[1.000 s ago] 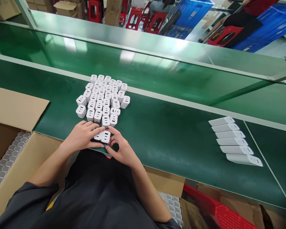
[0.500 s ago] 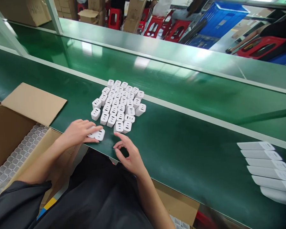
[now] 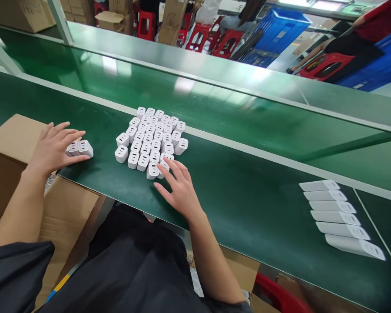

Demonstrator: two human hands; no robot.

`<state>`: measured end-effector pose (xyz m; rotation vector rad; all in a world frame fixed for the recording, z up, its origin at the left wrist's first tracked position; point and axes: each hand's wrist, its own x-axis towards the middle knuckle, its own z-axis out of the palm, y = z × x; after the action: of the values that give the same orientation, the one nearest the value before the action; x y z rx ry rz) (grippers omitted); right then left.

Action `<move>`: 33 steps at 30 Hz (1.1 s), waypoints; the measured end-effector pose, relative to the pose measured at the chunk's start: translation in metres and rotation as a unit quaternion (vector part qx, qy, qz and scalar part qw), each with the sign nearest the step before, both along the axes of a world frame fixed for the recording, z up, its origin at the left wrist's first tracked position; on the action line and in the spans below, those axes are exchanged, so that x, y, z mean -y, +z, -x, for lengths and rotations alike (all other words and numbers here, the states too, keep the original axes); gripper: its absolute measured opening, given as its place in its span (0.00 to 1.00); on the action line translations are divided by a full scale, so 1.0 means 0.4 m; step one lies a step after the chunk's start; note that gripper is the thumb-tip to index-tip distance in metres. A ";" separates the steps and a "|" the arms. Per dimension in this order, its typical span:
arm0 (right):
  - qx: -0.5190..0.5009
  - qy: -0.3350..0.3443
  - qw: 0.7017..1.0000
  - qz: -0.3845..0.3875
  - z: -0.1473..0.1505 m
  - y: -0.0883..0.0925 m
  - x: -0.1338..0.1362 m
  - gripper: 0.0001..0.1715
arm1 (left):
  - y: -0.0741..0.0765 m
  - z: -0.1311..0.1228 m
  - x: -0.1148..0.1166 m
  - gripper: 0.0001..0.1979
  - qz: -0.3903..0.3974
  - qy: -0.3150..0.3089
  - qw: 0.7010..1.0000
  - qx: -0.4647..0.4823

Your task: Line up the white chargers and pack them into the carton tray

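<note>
Green conveyor belt (image 3: 247,191) beneath the fingers of both hands. Open cardboard box (image 3: 16,134) under and left of the fingers of the left hand (image 3: 54,145). Six white bars (image 3: 335,217) in a row, well right of the fingers of the right hand (image 3: 179,191). Red stools (image 3: 228,41) and blue crate (image 3: 280,28) far beyond the fingertips.

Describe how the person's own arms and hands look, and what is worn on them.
Both hands, the left hand and the right hand, are bare: no gloves, rings or watch show. The left forearm and right forearm are bare too. A dark grey short sleeve covers the left upper arm.
</note>
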<state>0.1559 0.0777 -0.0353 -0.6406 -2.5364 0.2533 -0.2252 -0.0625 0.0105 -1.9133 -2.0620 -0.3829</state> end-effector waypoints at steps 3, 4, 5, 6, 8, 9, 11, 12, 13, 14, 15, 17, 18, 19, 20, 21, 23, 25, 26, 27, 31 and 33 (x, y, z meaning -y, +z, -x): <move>0.042 0.001 0.999 -0.008 0.039 -0.004 0.012 0.31 | -0.015 -0.138 -0.040 0.27 -0.015 -0.076 0.997 0.015; 0.055 0.002 0.998 -0.008 0.052 -0.006 0.015 0.32 | -0.030 -0.189 -0.057 0.25 -0.019 -0.101 0.995 0.018; 0.068 0.007 0.998 -0.008 0.064 -0.008 0.018 0.33 | -0.050 -0.237 -0.074 0.25 -0.008 -0.122 0.992 0.015; 0.079 0.013 0.997 -0.008 0.074 -0.011 0.021 0.34 | -0.071 -0.279 -0.089 0.25 0.003 -0.142 0.990 0.015; 0.094 0.018 0.995 -0.008 0.085 -0.018 0.026 0.34 | -0.111 -0.339 -0.109 0.25 0.012 -0.154 0.988 0.020; 0.098 0.018 0.995 -0.009 0.086 -0.021 0.029 0.34 | -0.126 -0.357 -0.113 0.26 0.011 -0.155 0.987 0.025; 0.100 0.016 0.995 -0.012 0.078 -0.025 0.037 0.33 | -0.143 -0.378 -0.109 0.27 0.002 -0.159 0.987 0.039; 0.098 0.017 0.995 -0.016 0.070 -0.026 0.044 0.33 | -0.145 -0.385 -0.103 0.28 -0.002 -0.163 0.985 0.046; 0.094 0.018 0.995 -0.019 0.060 -0.027 0.052 0.33 | -0.145 -0.394 -0.093 0.30 -0.006 -0.168 0.984 0.053; 0.090 0.019 0.996 -0.021 0.048 -0.026 0.061 0.34 | -0.143 -0.406 -0.082 0.31 -0.009 -0.171 0.984 0.058; 0.086 0.020 0.996 -0.022 0.034 -0.025 0.072 0.35 | -0.141 -0.423 -0.069 0.33 -0.009 -0.169 0.984 0.063; 0.080 0.020 0.996 -0.020 0.001 -0.024 0.097 0.38 | -0.137 -0.466 -0.040 0.35 -0.004 -0.158 0.985 0.076; 0.078 0.021 0.997 -0.018 -0.018 -0.024 0.110 0.40 | -0.135 -0.490 -0.024 0.36 0.002 -0.156 0.984 0.087; 0.076 0.023 0.997 -0.014 -0.038 -0.025 0.122 0.41 | -0.132 -0.511 -0.009 0.36 0.007 -0.158 0.982 0.103; 0.073 0.026 0.997 -0.009 -0.058 -0.026 0.133 0.43 | -0.129 -0.527 0.005 0.37 0.004 -0.162 0.979 0.123; 0.068 0.030 0.997 -0.004 -0.079 -0.028 0.142 0.44 | -0.125 -0.537 0.017 0.37 -0.008 -0.165 0.975 0.148; 0.041 0.038 0.998 0.011 -0.116 -0.032 0.153 0.45 | -0.116 -0.532 0.032 0.39 -0.050 -0.158 0.964 0.208; -0.004 0.034 0.999 0.028 -0.147 -0.037 0.154 0.47 | -0.107 -0.500 0.033 0.42 -0.070 -0.148 0.949 0.270; -0.027 0.026 0.999 0.040 -0.159 -0.039 0.150 0.48 | -0.103 -0.479 0.028 0.44 -0.063 -0.151 0.942 0.294; -0.046 0.017 0.997 0.054 -0.168 -0.040 0.145 0.49 | -0.100 -0.458 0.020 0.46 -0.046 -0.162 0.935 0.313; -0.083 -0.001 0.988 0.133 -0.179 -0.048 0.114 0.52 | -0.091 -0.413 -0.029 0.52 0.018 -0.235 0.918 0.320; -0.103 0.000 0.980 0.171 -0.177 -0.057 0.102 0.53 | -0.086 -0.420 -0.057 0.51 0.030 -0.268 0.916 0.298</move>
<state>0.2267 0.0370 -0.0579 -0.7024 -2.3111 0.7282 -0.0571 -0.0398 -0.0237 -2.6357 -1.8130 -1.1665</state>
